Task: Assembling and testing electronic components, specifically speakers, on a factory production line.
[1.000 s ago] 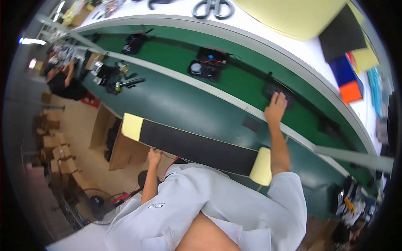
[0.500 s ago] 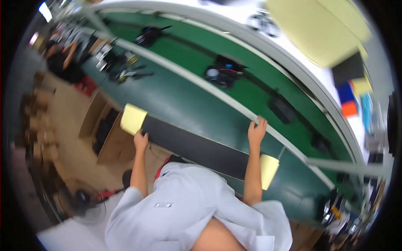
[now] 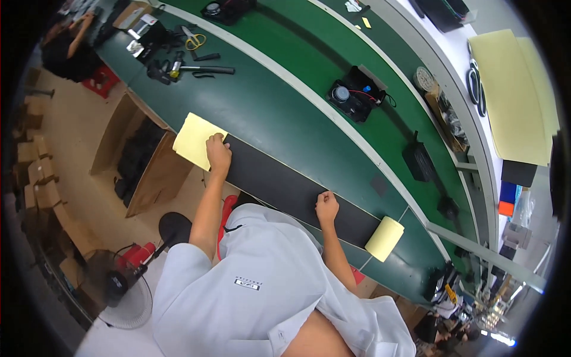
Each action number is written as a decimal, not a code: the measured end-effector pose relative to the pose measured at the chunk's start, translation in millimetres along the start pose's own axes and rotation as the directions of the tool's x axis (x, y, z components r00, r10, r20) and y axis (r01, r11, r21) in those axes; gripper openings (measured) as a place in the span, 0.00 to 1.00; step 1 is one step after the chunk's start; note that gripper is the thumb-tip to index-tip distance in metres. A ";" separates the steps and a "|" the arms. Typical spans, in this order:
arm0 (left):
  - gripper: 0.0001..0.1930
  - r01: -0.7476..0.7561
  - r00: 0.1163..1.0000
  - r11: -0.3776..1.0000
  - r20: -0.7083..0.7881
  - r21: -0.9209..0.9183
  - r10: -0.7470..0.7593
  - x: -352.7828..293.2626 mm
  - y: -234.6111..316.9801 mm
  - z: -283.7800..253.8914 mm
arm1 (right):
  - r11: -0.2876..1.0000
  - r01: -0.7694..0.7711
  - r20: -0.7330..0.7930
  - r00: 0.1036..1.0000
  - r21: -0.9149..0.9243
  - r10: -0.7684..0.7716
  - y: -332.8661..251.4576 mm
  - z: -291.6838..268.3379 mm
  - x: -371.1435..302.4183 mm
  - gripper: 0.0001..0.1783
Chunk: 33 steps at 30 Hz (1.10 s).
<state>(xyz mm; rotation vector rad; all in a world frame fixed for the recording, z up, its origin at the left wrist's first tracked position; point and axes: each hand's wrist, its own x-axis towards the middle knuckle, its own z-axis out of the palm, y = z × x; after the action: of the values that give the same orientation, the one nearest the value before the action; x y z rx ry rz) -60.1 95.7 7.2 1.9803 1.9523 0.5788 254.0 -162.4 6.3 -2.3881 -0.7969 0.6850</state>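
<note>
Illumination across the green workbench (image 3: 267, 107): bright, diffuse; cartons (image 3: 49, 193) far left of it: dim, softly blurred; lamps (image 3: 498, 338) beyond its right end: glaring; peripheral distortion: strong.

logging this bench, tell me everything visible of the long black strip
The long black strip looks thin and matte, perhaps foam. A yellow sheet shows at its left end, a curled yellow piece at its right. It lies along the near edge of the green bench. The left hand is at its left end, the right hand farther along, both seemingly touching it.
</note>
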 end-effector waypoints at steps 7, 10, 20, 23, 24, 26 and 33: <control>0.21 0.259 0.906 0.958 0.314 0.122 -0.285 51.9 40.1 22.3 | 0.952 -0.183 -0.186 0.973 -0.243 0.140 -53.7 9.8 -9.4 0.10; 0.22 0.250 0.900 0.968 0.377 -0.033 -0.220 57.5 46.1 20.7 | 0.948 -0.212 -0.226 0.961 -0.238 0.158 -51.8 18.5 -7.4 0.09; 0.13 0.305 0.936 0.948 0.212 -0.088 -0.281 37.9 28.1 11.1 | 0.924 -0.305 -0.294 0.927 -0.230 0.233 -56.0 28.7 -3.5 0.09; 0.12 0.287 0.944 0.937 0.226 -0.197 -0.242 39.8 22.5 16.1 | 0.924 -0.311 -0.303 0.923 -0.223 0.238 -60.1 24.2 -3.4 0.08; 0.12 0.267 0.950 0.944 0.216 -0.192 -0.225 42.9 -0.6 25.8 | 0.932 -0.291 -0.295 0.929 -0.214 0.222 -62.3 23.6 -2.7 0.08; 0.08 0.503 0.828 0.337 0.332 -0.796 -0.452 42.4 -79.0 34.1 | 0.958 -0.230 -0.256 0.949 -0.173 0.182 -68.2 29.8 -5.3 0.08; 0.13 0.486 0.869 0.454 0.356 -0.747 -0.344 127.6 -21.5 -9.2 | 0.974 -0.210 -0.195 0.962 -0.089 0.190 -55.5 13.7 -3.0 0.09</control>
<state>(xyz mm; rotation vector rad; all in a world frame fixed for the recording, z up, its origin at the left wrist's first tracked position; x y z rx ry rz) -84.0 223.0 14.3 0.8658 1.5185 0.9373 222.1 -121.9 31.3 -2.6112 -0.5316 0.4968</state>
